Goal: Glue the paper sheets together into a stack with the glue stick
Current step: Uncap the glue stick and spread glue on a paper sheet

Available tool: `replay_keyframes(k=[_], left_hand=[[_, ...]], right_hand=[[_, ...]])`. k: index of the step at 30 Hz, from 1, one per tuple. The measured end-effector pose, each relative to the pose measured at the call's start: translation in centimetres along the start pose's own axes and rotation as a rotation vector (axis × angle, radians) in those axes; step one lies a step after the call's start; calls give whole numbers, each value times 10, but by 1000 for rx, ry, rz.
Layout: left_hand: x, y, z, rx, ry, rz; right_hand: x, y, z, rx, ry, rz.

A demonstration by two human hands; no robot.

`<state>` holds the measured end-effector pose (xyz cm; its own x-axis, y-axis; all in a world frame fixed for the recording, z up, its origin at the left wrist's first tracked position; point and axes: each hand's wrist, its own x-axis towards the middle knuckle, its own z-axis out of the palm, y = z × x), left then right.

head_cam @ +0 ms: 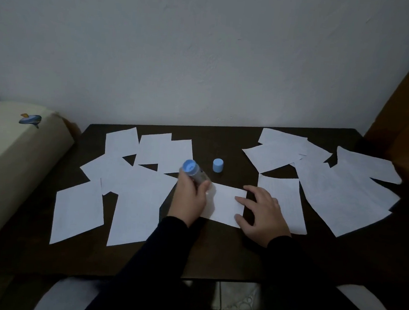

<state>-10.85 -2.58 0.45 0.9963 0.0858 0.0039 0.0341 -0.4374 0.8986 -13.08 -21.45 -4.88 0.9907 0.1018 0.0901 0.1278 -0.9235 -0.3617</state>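
Observation:
A small white paper sheet [224, 204] lies at the middle of the dark table [210, 253]. My left hand [190, 200] grips the glue stick [192, 171], its blue end pointing up and its tip down at the sheet's left edge. My right hand [262, 215] rests flat on the sheet's right edge, fingers spread. The glue stick's blue cap [217, 165] stands apart on the table behind the sheet. Several loose white sheets lie scattered on the left [139, 198] and on the right [342, 195].
A cream cushion [12, 164] with a small blue sticker lies along the table's left side. A brown padded seat back [407, 117] rises at the right. A white wall stands right behind the table. Tiled floor shows below the table's near edge.

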Motion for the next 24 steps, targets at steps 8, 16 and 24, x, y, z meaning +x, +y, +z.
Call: replay_keyframes(k=[8,16,24], left_hand=[[15,22,51,231,-198,154],[18,15,62,253,-211,185],[32,0,44,305,-126,174]], right_hand=[[-2,0,2,29,38,22],[-2,-1,4,37,88,18],[-2,-2,3,17,79,27]])
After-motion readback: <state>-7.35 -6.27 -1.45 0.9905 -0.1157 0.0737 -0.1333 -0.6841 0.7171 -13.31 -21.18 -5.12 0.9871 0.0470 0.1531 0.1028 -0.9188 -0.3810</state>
